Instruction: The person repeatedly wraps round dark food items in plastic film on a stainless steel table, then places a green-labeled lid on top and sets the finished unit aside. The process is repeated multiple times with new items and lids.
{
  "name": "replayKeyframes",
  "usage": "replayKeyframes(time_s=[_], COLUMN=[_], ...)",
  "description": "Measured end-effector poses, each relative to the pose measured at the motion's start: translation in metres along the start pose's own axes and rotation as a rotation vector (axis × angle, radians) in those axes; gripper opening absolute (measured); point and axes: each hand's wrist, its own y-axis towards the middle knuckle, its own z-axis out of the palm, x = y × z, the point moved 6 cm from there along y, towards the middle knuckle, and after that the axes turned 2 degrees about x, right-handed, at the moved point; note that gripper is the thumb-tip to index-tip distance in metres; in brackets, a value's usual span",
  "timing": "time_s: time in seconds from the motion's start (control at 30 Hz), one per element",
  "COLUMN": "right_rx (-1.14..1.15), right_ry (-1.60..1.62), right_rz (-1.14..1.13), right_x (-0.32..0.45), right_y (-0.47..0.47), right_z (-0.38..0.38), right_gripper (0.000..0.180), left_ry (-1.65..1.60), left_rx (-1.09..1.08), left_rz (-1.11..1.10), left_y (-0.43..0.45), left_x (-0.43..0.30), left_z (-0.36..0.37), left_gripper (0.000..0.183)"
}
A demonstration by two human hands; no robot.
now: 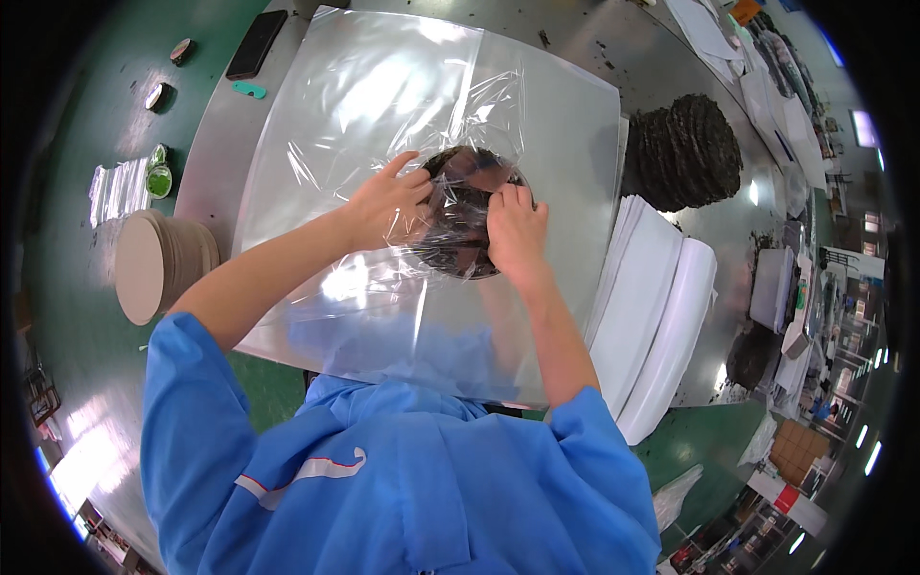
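Note:
A round, dark, pressed cake (463, 205) lies under clear plastic film on large transparent sheets (568, 129) in front of me. My left hand (392, 205) is at the cake's left side, its fingers bent around gathered film and its index finger stretched out. On the cake's right side, my right hand (516, 223) has its fingers curled down onto the film near the rim. The film is creased and shiny around both hands. Glare and the folded fingers hide exactly how much film each hand grips.
Dark round discs (683, 151) are stacked at the right, above white sheets (636, 273) and a white roll (668, 338). Round cardboard discs (140, 266) stand at the left. A black phone (256, 44) and a small teal tool (249, 89) lie at the upper left table edge.

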Motion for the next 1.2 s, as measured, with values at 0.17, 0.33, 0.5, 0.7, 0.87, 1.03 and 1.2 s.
replayKeyframes(time_s=[0.17, 0.33, 0.5, 0.7, 0.87, 1.03, 1.2], right_rx=[-0.012, 0.077, 0.108, 0.047, 0.052, -0.118, -0.119], right_ry=[-0.042, -0.027, -0.026, -0.041, 0.144, 0.821, 0.975], right_rz=[-0.012, 0.116, 0.125, 0.15, 0.05, -0.053, 0.093], right_x=[0.008, 0.008, 0.025, 0.031, 0.021, 0.029, 0.027], right_y=[-0.009, -0.034, -0.056, -0.065, -0.079, -0.101, -0.096], right_z=[-0.003, 0.003, 0.0, -0.001, -0.001, -0.052, 0.005], right_gripper=[0.037, 0.044, 0.043, 0.039, 0.052, 0.07, 0.034], left_ry=[-0.511, -0.917, -0.945, -1.162, -0.287, -0.096, -1.191], left_rx=[-0.315, -0.011, 0.796, -0.85, -0.27, 0.075, -0.145], left_rz=[-0.116, 0.083, -0.631, -0.56, -0.326, -0.323, -0.361], left_y=[-0.034, -0.095, -0.119, -0.056, -0.015, -0.012, -0.034], left_x=[0.023, -0.08, -0.112, -0.074, -0.076, -0.082, -0.032], left_z=[-0.018, -0.102, 0.046, 0.022, 0.032, 0.026, -0.018], left_gripper=[0.023, 0.034, 0.081, 0.096, 0.024, 0.026, 0.046])
